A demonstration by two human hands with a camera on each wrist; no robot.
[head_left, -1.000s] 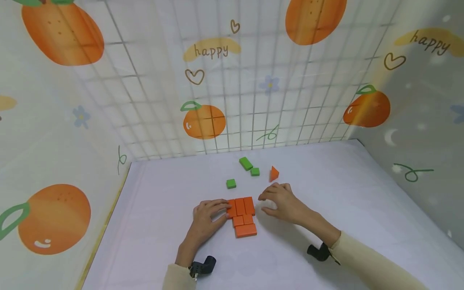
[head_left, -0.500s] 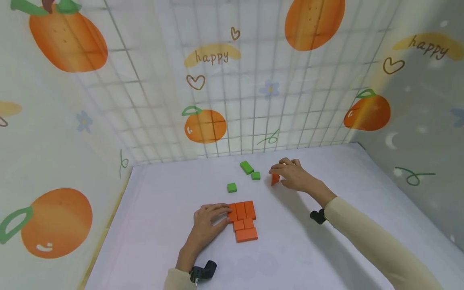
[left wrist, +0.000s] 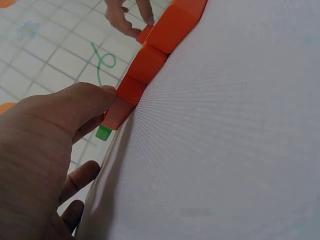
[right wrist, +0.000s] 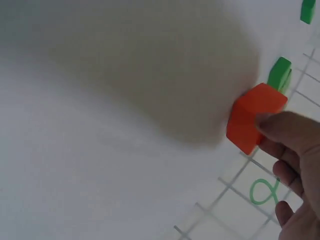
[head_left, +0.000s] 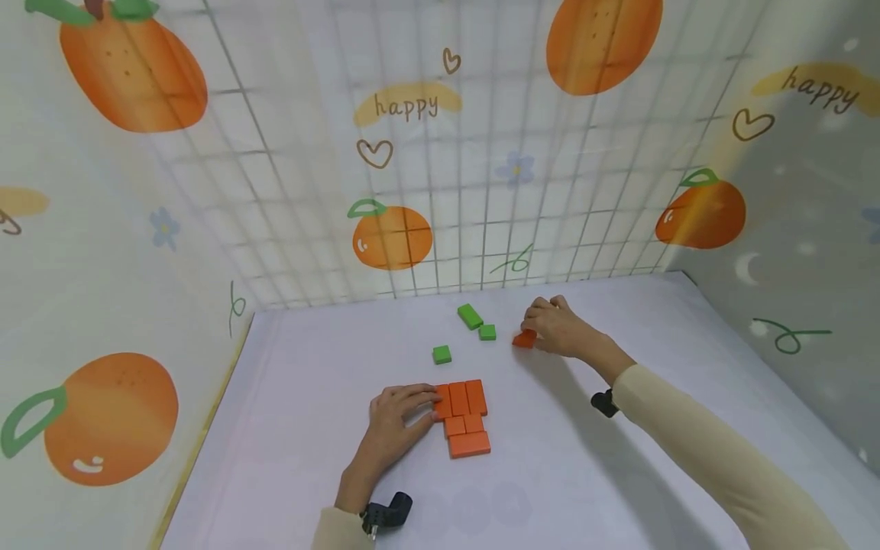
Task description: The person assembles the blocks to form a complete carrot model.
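Note:
My left hand (head_left: 397, 418) rests at the left side of a flat group of orange blocks (head_left: 458, 399), index finger and thumb touching the leftmost block. That group has three upright oblongs in a row, two small blocks below and a wider oblong (head_left: 470, 444) nearest me. Farther back on the right, my right hand (head_left: 560, 328) pinches an orange triangular block (head_left: 524, 339) between thumb and fingers. The right wrist view shows the thumb on the face of this angular block (right wrist: 247, 117); the other fingertips are hidden behind it.
Three green blocks lie behind the orange group: a small block (head_left: 442, 354), another small block (head_left: 487, 332) and an oblong (head_left: 470, 315) next to it. A fruit-patterned curtain (head_left: 481, 183) hangs behind the white table (head_left: 309, 359) and along both sides.
My right hand has moved away from beside the orange group to the triangular block at the back, taken hold of it and tipped it. The left hand has stayed at the group.

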